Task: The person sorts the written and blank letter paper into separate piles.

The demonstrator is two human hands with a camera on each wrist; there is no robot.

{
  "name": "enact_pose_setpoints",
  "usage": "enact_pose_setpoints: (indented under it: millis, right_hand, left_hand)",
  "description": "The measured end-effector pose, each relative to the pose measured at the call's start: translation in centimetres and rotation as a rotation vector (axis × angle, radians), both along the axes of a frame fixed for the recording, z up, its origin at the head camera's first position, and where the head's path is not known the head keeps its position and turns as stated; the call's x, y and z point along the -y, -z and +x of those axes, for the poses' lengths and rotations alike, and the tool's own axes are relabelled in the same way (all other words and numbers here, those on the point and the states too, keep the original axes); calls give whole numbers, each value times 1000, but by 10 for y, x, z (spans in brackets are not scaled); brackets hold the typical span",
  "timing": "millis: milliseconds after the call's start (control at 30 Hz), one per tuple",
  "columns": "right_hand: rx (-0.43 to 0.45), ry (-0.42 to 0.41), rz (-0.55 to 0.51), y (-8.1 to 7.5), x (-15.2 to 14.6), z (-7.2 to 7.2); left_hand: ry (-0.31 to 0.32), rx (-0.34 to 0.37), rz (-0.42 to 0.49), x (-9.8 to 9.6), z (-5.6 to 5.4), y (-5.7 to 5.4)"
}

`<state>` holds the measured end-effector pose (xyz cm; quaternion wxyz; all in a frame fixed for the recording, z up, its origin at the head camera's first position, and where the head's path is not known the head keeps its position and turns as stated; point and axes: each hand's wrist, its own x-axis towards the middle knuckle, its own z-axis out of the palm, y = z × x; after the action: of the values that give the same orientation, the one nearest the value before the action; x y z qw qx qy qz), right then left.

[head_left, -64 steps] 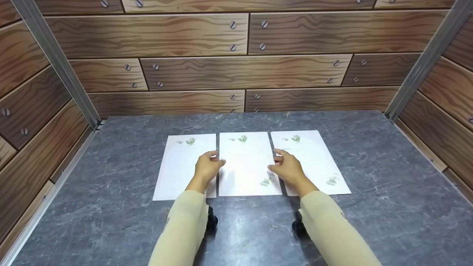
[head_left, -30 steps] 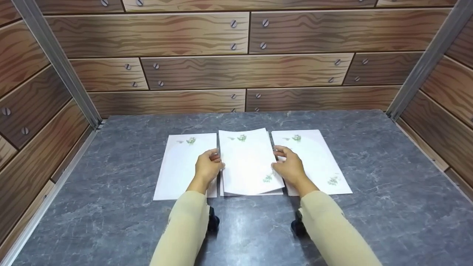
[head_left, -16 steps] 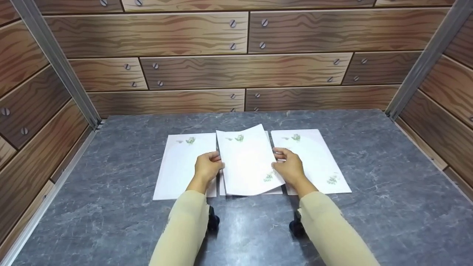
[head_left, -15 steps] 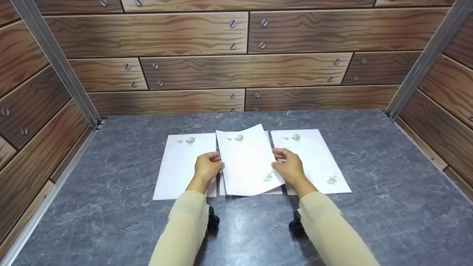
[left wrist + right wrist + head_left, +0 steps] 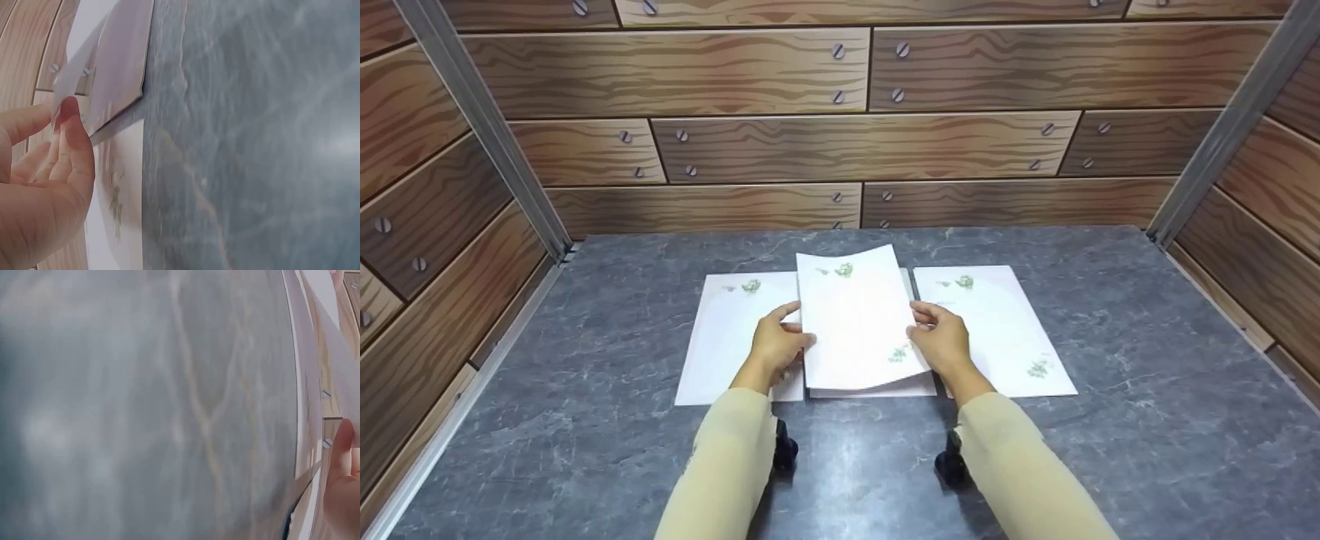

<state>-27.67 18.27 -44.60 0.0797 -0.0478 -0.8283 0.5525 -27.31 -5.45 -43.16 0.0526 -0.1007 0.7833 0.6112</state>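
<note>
A white sheet of paper (image 5: pixel 855 315) with small green plant prints is held up between both hands, raised over the middle paper (image 5: pixel 913 385), whose near and right edges show. My left hand (image 5: pixel 776 341) pinches the sheet's left edge between thumb and fingers. On the opposite edge, my right hand (image 5: pixel 945 341) pinches it the same way. In the left wrist view the lifted sheet (image 5: pixel 70 76) stands clear of the paper below. The right wrist view catches only part of the right hand (image 5: pixel 342 486), its thumb against the sheet (image 5: pixel 344 371).
Matching printed white papers lie flat on either side, the left paper (image 5: pixel 716 345) partly behind my left hand and the right paper (image 5: pixel 1005 330) beyond my right. The grey marbled tabletop (image 5: pixel 585 390) meets wood-patterned walls (image 5: pixel 750 146) with metal corner posts (image 5: pixel 484 131).
The top sheet has come up off the middle paper, first bowed, now flatter and raised higher, its far edge tilted up and shifted slightly left. Both hands keep their grip on its edges.
</note>
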Motion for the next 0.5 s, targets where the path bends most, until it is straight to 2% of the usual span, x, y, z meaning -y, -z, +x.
enact_pose_setpoints:
  millis: [100,233,500]
  right_hand:
    - [-7,1,-15,-1,5,0]
    - [-32,-2,-14,-3,14,0]
    - [-40,-23,-30,-5,35,0]
  left_hand:
    - [9,-5,0,5,0,-1]
    - [-17,-16,15,13,-1,-2]
    - [-78,-73,-61,33,-1,-4]
